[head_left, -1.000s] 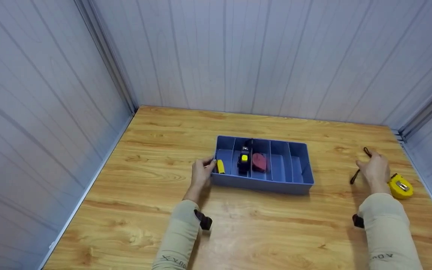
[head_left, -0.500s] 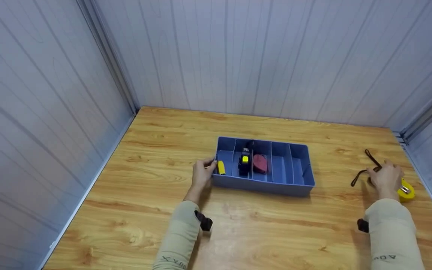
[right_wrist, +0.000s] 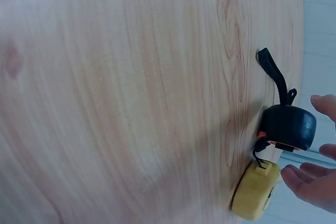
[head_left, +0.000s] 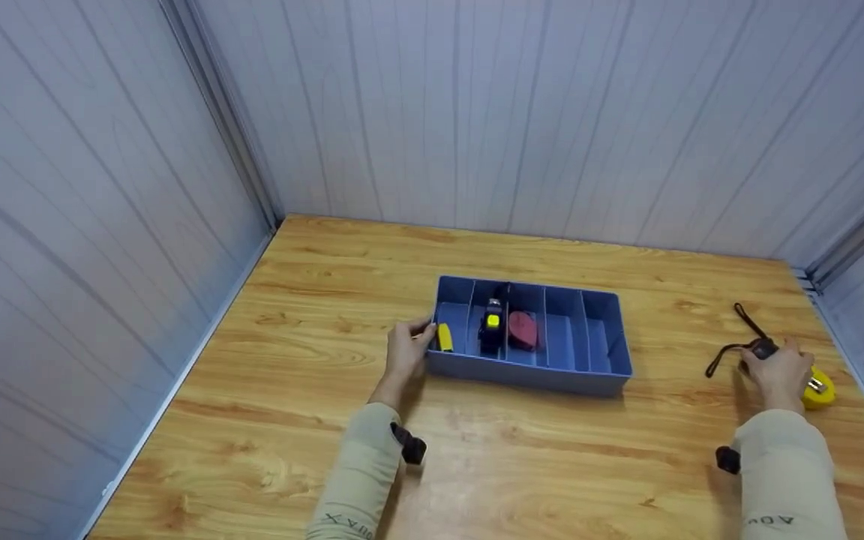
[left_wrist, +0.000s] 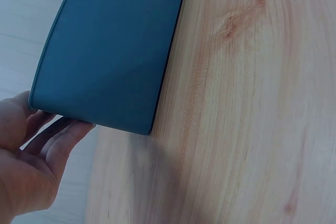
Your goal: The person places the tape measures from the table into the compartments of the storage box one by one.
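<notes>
My left hand (head_left: 406, 351) pinches the left end wall of a blue divided box (head_left: 529, 379), thumb over the rim and fingers outside. In the left wrist view those fingers bear on the box's outer wall. At the right, my right hand (head_left: 781, 375) hovers over a black tape measure (right_wrist: 290, 127) with a wrist strap. The right wrist view shows its thumb and fingers spread either side of the black case, with gaps between. A yellow tape measure (right_wrist: 255, 190) lies against or close beside it, partly covered by my hand in the head view.
Inside the box, a small yellow item (head_left: 444, 337) sits in the leftmost compartment. A black tape measure with a yellow button (head_left: 492, 322) is in the second, and a dark red rounded case (head_left: 523, 331) in the third. Panel walls (head_left: 514, 112) border the wooden table (head_left: 552, 472).
My right hand has moved right and slightly nearer me, from over the strap to over the black tape measure's case. My left hand keeps its hold on the box.
</notes>
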Demonstrator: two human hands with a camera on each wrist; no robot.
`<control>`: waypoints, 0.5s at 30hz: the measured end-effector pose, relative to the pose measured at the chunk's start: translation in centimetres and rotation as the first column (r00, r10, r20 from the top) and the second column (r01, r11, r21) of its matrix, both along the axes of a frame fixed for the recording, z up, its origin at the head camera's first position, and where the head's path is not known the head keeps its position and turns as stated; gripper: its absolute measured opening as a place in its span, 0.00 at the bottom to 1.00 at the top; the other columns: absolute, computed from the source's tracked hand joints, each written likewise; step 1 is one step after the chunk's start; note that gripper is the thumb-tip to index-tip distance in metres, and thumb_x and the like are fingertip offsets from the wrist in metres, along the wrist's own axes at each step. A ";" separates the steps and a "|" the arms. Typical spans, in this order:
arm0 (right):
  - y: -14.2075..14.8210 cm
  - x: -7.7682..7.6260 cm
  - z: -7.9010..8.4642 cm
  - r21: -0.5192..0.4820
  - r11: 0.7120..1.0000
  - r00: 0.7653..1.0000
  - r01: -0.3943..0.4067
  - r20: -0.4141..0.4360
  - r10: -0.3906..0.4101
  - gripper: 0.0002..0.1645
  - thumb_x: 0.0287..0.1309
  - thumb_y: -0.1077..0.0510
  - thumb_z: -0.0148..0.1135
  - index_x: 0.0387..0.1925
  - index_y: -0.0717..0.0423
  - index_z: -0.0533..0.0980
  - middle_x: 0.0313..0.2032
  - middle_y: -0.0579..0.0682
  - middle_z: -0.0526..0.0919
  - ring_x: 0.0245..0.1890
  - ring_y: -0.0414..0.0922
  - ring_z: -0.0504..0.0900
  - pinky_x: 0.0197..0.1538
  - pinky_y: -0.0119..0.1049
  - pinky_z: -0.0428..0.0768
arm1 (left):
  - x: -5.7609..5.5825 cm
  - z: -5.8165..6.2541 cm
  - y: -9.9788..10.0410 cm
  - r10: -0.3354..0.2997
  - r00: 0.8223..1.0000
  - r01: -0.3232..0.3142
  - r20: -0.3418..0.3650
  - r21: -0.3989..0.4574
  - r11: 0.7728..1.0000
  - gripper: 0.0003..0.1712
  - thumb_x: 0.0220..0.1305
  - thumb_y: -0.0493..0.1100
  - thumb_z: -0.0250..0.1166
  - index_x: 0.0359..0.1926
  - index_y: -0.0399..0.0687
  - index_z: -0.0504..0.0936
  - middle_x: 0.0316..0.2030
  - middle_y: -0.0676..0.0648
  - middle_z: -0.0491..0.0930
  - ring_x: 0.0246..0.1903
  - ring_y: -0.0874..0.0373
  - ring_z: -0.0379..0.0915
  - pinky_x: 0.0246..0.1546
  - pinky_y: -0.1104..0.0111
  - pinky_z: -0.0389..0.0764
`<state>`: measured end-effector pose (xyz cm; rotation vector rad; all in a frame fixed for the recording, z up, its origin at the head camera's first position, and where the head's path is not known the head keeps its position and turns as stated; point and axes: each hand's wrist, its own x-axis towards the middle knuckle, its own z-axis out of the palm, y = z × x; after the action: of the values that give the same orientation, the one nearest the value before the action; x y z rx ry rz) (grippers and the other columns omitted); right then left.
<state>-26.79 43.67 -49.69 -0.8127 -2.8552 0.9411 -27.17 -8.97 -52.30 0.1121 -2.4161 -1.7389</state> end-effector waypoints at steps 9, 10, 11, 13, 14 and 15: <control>0.0 0.1 -0.6 -0.050 0.998 0.999 0.033 -0.012 -0.034 0.45 0.58 0.51 0.50 0.64 0.75 0.42 0.57 0.80 0.48 0.58 0.70 0.50 0.59 0.57 0.55 | 0.0 -0.1 0.0 0.003 1.000 -0.003 -0.010 -0.014 1.000 0.14 0.59 0.36 0.59 0.46 0.33 0.79 0.40 0.39 0.80 0.39 0.52 0.76 0.37 0.68 0.78; 0.0 0.1 -0.7 -0.046 0.998 0.999 0.032 -0.015 -0.032 0.45 0.58 0.51 0.50 0.63 0.76 0.43 0.57 0.80 0.49 0.58 0.70 0.51 0.59 0.57 0.55 | 0.0 -0.1 0.0 0.004 1.000 -0.004 -0.010 -0.014 1.000 0.14 0.59 0.36 0.59 0.46 0.33 0.79 0.40 0.39 0.80 0.40 0.51 0.76 0.37 0.68 0.78; 0.0 0.1 -0.7 -0.043 0.999 0.999 0.031 -0.018 -0.032 0.45 0.58 0.51 0.50 0.63 0.76 0.43 0.56 0.80 0.50 0.58 0.70 0.51 0.59 0.57 0.55 | 0.0 -0.1 0.0 0.006 1.000 -0.006 -0.007 -0.010 1.000 0.14 0.60 0.36 0.59 0.46 0.34 0.79 0.41 0.39 0.80 0.40 0.51 0.76 0.37 0.68 0.78; -0.1 0.1 -0.9 -0.044 0.998 0.999 0.036 -0.020 -0.037 0.44 0.58 0.51 0.50 0.62 0.77 0.44 0.56 0.80 0.52 0.58 0.70 0.52 0.59 0.57 0.56 | 0.0 -0.1 0.0 0.005 1.000 -0.005 -0.005 -0.007 1.000 0.14 0.60 0.36 0.59 0.46 0.34 0.79 0.41 0.39 0.80 0.40 0.51 0.76 0.37 0.68 0.78; -0.1 0.1 -1.0 -0.053 0.998 0.999 0.042 -0.019 -0.043 0.44 0.58 0.51 0.50 0.63 0.77 0.44 0.56 0.80 0.52 0.58 0.70 0.53 0.59 0.57 0.57 | 0.0 -0.1 0.0 0.002 1.000 -0.002 -0.002 -0.005 1.000 0.14 0.60 0.36 0.59 0.46 0.34 0.79 0.41 0.39 0.80 0.40 0.51 0.76 0.37 0.68 0.78; -0.1 0.2 -1.0 -0.064 0.997 0.999 0.047 -0.017 -0.048 0.44 0.59 0.51 0.50 0.63 0.76 0.44 0.57 0.80 0.51 0.58 0.70 0.52 0.59 0.57 0.57 | 0.0 -0.1 0.0 -0.001 1.000 0.001 -0.001 -0.004 1.000 0.14 0.60 0.36 0.59 0.47 0.34 0.79 0.42 0.39 0.79 0.41 0.51 0.76 0.38 0.67 0.78</control>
<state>-26.62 43.53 -50.74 -0.8686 -2.7900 1.0329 -27.16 -8.93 -52.37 0.1100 -2.4190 -1.7341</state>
